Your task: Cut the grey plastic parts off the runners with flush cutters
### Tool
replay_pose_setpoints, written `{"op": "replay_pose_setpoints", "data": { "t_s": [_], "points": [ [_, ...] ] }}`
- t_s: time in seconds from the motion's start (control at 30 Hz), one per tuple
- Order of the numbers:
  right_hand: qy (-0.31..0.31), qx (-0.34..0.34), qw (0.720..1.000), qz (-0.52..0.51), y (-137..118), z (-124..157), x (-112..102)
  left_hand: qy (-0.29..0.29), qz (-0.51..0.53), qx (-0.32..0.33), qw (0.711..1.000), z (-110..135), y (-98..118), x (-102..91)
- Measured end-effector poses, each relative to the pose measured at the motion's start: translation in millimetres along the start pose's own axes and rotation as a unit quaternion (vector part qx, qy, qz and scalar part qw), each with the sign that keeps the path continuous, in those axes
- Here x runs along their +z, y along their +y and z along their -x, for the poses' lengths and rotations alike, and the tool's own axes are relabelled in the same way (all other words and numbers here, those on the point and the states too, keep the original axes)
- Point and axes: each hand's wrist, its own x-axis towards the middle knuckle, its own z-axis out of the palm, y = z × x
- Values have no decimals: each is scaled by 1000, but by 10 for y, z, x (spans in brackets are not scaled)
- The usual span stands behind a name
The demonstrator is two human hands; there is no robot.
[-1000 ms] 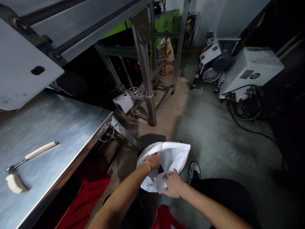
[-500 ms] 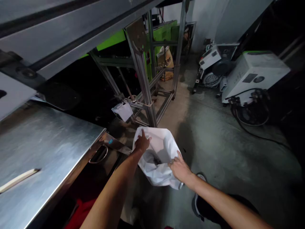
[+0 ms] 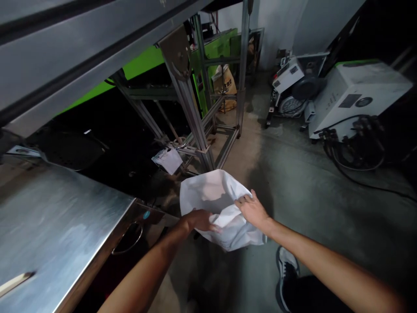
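while i watch through the head camera from far off, the white bag (image 3: 218,204) hangs in front of the person between both hands, just beside the corner of the steel table (image 3: 61,226) and below the metal frame (image 3: 192,100). i can't tell from here whether it touches the floor.

the left hand (image 3: 198,220) lies across a fold near the bag's front edge, with its fingers pressed together. its thumb is hidden, so i can't tell whether it pinches anything. the right hand (image 3: 254,211) sits at the bag's right edge, with its fingers spread and resting on the material, and i see no pinch there. the inside of the bag is mostly hidden by the folds.

to me, the step in hand looks like working the bag's mouth apart. that calls for a firm pinch on each edge, so the folds don't close in.

a ring handle (image 3: 127,239) hangs on the table's side, a paper tag (image 3: 167,160) is fixed to the frame, and a white machine (image 3: 358,95) stands on the floor with cables coming off it. the person's shoe (image 3: 286,265) shows on the right.
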Motion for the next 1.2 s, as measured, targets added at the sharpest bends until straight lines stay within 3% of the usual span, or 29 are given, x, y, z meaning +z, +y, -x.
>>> {"op": "replay_pose_setpoints", "data": {
  "t_s": [0.1,0.2,0.3,0.43,0.57,0.77,0.87,1.07,1.2],
  "points": [
    [16,9,1000,1,27,-49,-100,-1,-41,-15,999,111,37,-106],
    [28,18,999,-6,30,-111,-187,40,-74,-32,996,175,27,-203],
    [9,3,1000,-22,-27,-234,-154,57,-101,-51,992,205,-49,-183],
    [-48,-19,998,-46,-174,-454,63,49,-124,-74,988,202,-178,90],
    [-80,-39,993,-72,-257,-543,259,88,-136,-77,984,157,-259,417],
    [-92,-51,987,-124,-213,-482,256,120,-116,-70,984,87,-315,583],
    [-67,-2,986,-151,-173,-573,189,127,-106,-74,983,79,-307,629],
    [-1,205,961,-186,-158,-1101,170,145,-92,-84,982,103,-253,713],
    [12,254,944,-211,-51,-1422,175,152,-52,-103,982,68,-262,728]
  ]
}}
